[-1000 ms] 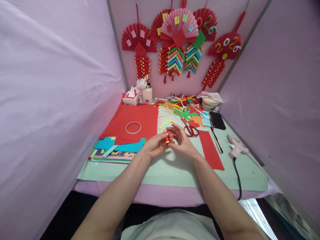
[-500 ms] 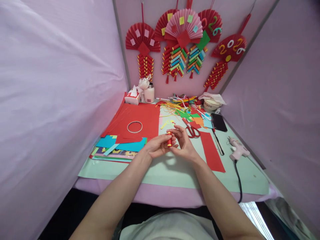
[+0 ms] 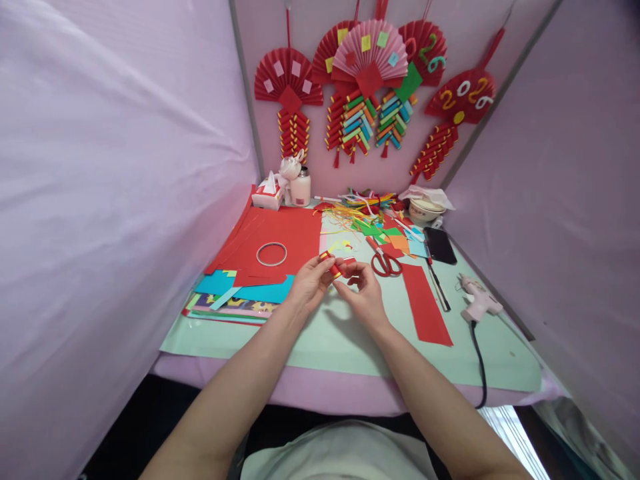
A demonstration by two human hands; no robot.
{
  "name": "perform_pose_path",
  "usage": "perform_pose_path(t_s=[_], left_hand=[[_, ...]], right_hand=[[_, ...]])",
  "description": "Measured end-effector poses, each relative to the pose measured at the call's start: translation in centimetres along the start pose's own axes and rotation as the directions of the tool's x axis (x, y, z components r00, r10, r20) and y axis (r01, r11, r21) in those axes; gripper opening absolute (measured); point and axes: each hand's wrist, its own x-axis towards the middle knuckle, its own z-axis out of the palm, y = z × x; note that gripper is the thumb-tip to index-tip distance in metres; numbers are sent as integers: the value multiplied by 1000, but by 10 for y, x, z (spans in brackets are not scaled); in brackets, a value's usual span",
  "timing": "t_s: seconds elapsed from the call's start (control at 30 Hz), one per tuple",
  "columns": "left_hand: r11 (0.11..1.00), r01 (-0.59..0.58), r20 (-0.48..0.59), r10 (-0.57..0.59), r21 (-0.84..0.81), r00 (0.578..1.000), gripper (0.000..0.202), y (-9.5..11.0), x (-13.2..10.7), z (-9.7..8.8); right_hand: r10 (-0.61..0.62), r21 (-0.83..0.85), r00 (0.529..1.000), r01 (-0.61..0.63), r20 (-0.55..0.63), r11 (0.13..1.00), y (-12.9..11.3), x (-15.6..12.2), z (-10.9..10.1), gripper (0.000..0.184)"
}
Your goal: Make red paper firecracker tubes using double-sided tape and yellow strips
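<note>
A small red paper roll with yellow bands (image 3: pixel 331 264) is pinched between both hands above the pale green mat (image 3: pixel 320 340). My left hand (image 3: pixel 310 285) grips its upper left end with fingers closed round it. My right hand (image 3: pixel 364 290) pinches the lower right end with thumb and fingertips. The roll lies tilted, its top end toward the left.
Red paper sheets (image 3: pixel 280 243) with a tape ring (image 3: pixel 271 254) lie left, over blue and patterned sheets. Red scissors (image 3: pixel 383 260), a red strip (image 3: pixel 425 303), a craft knife, a black phone (image 3: pixel 440 245) and a glue gun (image 3: pixel 477 300) lie right. Paper scraps, a bowl and tissue box stand behind.
The roll has turned from upright to tilted and been lifted slightly away from me. My left hand has shifted up onto its far end.
</note>
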Motion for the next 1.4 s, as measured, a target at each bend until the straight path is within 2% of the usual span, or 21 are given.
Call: perform_pose_path(t_s=[0.13, 0.33, 0.47, 1.0, 1.4], left_hand=[[998, -55, 5, 55, 4, 998, 17, -4, 1, 1], [996, -94, -6, 94, -2, 996, 20, -9, 2, 1], [995, -96, -21, 96, 10, 995, 19, -10, 1, 2], [990, -138, -93, 136, -22, 986, 22, -15, 0, 6], [992, -123, -94, 121, -16, 988, 24, -17, 0, 4]], right_hand=[[60, 70, 998, -58, -24, 996, -5, -3, 6, 28], [71, 39, 992, -67, -108, 997, -6, -6, 10, 26], [59, 23, 991, -57, -123, 998, -5, -6, 12, 25], [-47, -61, 988, 38, -147, 997, -2, -8, 13, 18], [-254, -248, 962, 224, -96, 942, -3, -5, 10, 6]])
